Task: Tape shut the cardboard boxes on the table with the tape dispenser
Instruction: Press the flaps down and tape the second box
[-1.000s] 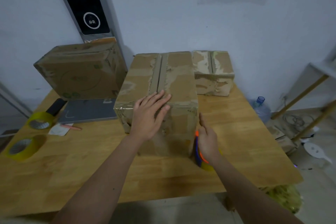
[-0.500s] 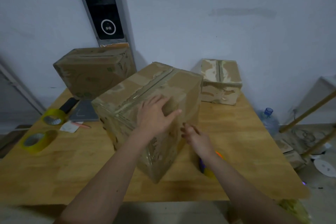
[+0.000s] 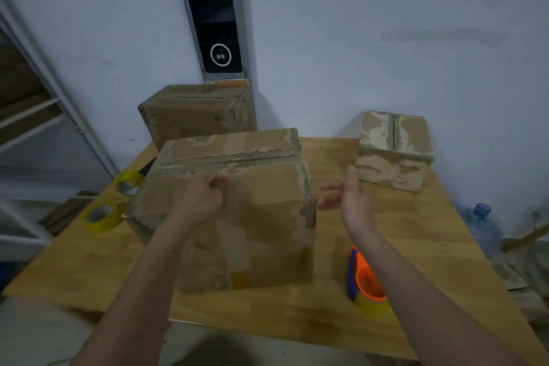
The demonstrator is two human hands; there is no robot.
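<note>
- I see two yellow tape rolls (image 3: 114, 202) at the table's (image 3: 416, 246) left edge.
- A blue-capped water bottle (image 3: 484, 226) stands on the floor, far right.
- A dark wall panel (image 3: 215, 18) hangs beyond.

A second ago the big cardboard box (image 3: 234, 211) sat square on the bench (image 3: 416, 235) with its top seam running away from the person; then it was swung onto a corner, and now the seam runs across, left to right, with a broad side facing them. The left hand (image 3: 197, 202), which lay flat and spread on the lid, has curled its fingers against the near upper face. The right hand (image 3: 350, 196) has let go of the tape dispenser (image 3: 364, 279), risen, and now hangs with straight fingers just beside the box's right edge. The dispenser lies on the bench under that forearm.
</note>
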